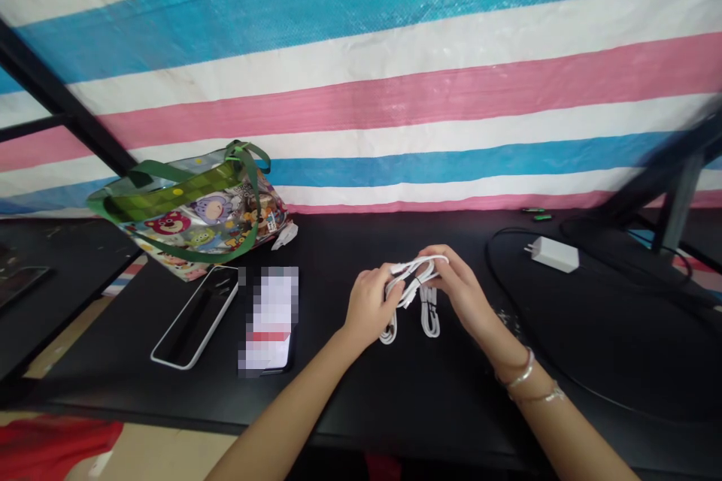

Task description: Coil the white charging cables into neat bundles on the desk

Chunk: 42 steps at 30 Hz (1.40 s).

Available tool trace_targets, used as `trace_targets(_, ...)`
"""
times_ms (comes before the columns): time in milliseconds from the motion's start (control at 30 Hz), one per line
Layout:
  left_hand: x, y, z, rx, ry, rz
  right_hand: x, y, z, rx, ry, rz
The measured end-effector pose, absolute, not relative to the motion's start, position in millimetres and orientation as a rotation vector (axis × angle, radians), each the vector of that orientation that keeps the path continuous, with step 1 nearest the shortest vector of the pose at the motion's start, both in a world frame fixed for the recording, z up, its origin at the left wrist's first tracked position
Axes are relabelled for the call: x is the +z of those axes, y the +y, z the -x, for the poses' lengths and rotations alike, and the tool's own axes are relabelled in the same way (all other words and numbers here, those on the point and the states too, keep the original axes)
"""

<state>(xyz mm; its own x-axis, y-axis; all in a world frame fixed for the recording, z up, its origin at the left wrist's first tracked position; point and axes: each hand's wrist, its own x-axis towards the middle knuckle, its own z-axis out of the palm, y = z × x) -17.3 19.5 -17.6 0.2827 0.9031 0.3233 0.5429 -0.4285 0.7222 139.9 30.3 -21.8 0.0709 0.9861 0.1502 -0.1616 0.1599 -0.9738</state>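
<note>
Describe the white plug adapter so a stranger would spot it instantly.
Start with the black table in front of the striped sheet. Go to its right side, past the right hand, where a thin black cord curves over it. The white plug adapter lies there: a solid box with prongs at its left end, unlike the looped white cable at that hand.

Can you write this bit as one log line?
left hand: holding white cable; right hand: holding white cable; white charger: on black table
</note>
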Motion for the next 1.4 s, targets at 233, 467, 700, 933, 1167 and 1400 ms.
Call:
trace_targets(233,-16,20,18,0.994,1.244,-1.781,-25,32,-140,1.256,-1.115,0.958)
trace_targets(467,-12,20,22,1.03,1.362,-1.728,-28,38,-148,1.224,-0.97,1.103)
trace_targets(700,-11,17,22,0.951,1.58,-1.877,-11,29,-142,0.87,-1.142,1.157)
trace_targets(933,-8,14,23,0.932,1.583,-2.032,-3,15,-133,0.5,-1.66,1.145)
trace_targets(1167,-7,15,23,0.925,1.573,-1.945,-7,17,-130,0.611,-1.754,1.07)
trace_targets(1400,-9,18,22,0.963,1.334,-1.599,0,15,-128,0.715,-1.669,0.992)
